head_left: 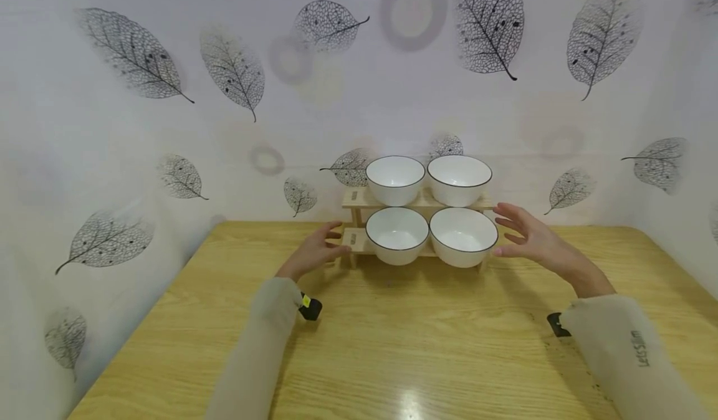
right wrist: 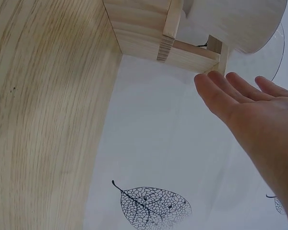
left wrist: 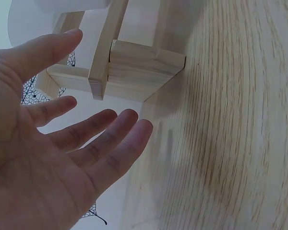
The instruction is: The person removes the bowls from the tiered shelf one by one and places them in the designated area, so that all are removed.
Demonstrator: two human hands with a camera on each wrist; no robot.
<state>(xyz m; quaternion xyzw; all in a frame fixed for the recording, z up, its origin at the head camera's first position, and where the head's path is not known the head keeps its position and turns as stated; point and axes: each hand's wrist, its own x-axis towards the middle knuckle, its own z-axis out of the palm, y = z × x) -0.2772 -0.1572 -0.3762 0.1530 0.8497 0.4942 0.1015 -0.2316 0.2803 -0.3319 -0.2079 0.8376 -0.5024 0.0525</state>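
A two-tier wooden rack (head_left: 356,240) stands at the back of the table, bearing white bowls with dark rims. On the upper tier sit a left bowl (head_left: 395,180) and a right bowl (head_left: 460,180); below them are a lower left bowl (head_left: 397,236) and a lower right bowl (head_left: 464,238). My left hand (head_left: 316,250) is spread beside the rack's left end, and in the left wrist view its fingers (left wrist: 120,148) are extended and hold nothing. On the other side my right hand (head_left: 527,236) is held near the lower right bowl, fingers extended; whether it touches is unclear.
The wooden table (head_left: 392,339) runs up to a pale wall covering (head_left: 235,158) printed with leaves, which also closes in both sides. Black wrist devices (head_left: 310,308) show below both sleeves.
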